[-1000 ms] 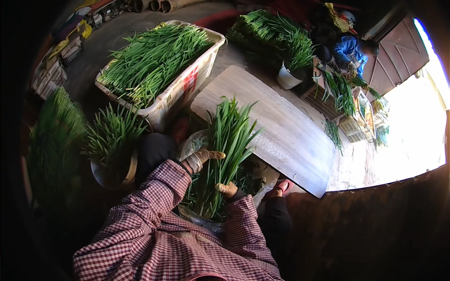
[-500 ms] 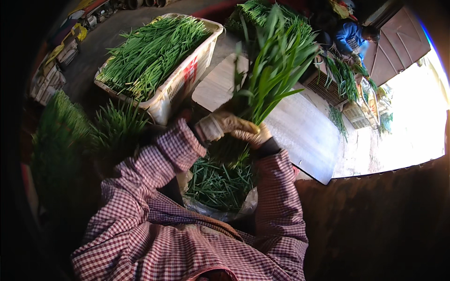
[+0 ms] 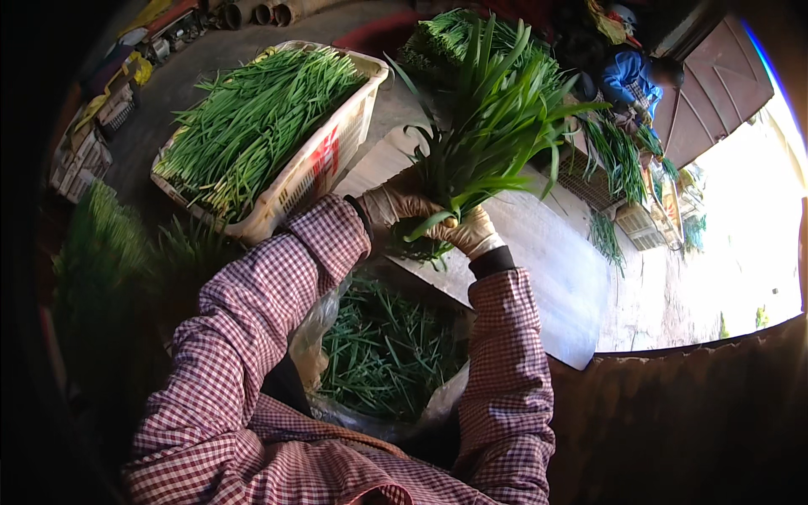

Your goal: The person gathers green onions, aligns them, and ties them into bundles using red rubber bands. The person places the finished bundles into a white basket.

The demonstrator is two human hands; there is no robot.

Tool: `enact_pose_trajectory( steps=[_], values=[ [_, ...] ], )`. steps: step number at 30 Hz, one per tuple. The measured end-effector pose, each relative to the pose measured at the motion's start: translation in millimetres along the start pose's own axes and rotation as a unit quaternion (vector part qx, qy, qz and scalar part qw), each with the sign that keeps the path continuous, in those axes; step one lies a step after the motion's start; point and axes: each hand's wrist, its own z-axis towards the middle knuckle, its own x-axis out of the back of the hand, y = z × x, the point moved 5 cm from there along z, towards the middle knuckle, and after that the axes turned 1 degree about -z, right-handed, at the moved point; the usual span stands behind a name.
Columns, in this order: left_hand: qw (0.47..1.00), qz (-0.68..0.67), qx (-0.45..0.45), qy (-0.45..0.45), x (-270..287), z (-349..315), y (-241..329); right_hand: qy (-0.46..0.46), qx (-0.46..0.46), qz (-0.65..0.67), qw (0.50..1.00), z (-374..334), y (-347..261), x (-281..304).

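Both of my gloved hands are closed around a bunch of garlic chives (image 3: 497,126), whose long flat green leaves fan up and away from me. My left hand (image 3: 394,207) grips it from the left, its fingers partly hidden by shadow and leaves. From the right, my right hand (image 3: 471,233) wraps the lower end, and the fingers of both hands meet there. A few leaves bend down over the hands. Below them, a clear plastic bag (image 3: 318,324) stands wide, full of loose cut green leaves (image 3: 387,349).
A pale metal sheet (image 3: 547,261) lies beyond my hands. At the left stands a white plastic crate (image 3: 358,109) heaped with chives; more chives (image 3: 109,269) stand in shadow nearer me. Far right, a person in blue (image 3: 627,76) works beside crates (image 3: 640,210) and a bright doorway.
The bunch has tilted and its leaves spread wider to the right. My hands have shifted slightly, the right one turning more around the base. More of the bag below shows.
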Motion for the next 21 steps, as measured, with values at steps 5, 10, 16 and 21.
enact_pose_trajectory(
  steps=[5, 10, 16, 21],
  values=[
    [0.855, 0.466, -0.19, -0.122, 0.9, 13.6, 10.1, 0.023, 0.083, -0.158, 0.984, -1.1, 0.9, -23.6],
    [0.949, 0.278, 0.019, 0.148, 4.8, 4.4, 19.4, 0.027, 0.228, -0.608, 0.76, 4.7, 18.9, -59.8],
    [0.92, 0.255, -0.002, 0.299, 44.4, -27.5, 26.6, 0.102, 0.234, -0.811, 0.526, -37.6, 49.5, -117.2],
    [0.902, -0.095, 0.001, 0.42, 65.3, -83.8, 73.3, 0.153, 0.377, -0.622, 0.67, -149.7, 35.6, -68.7]
  ],
)
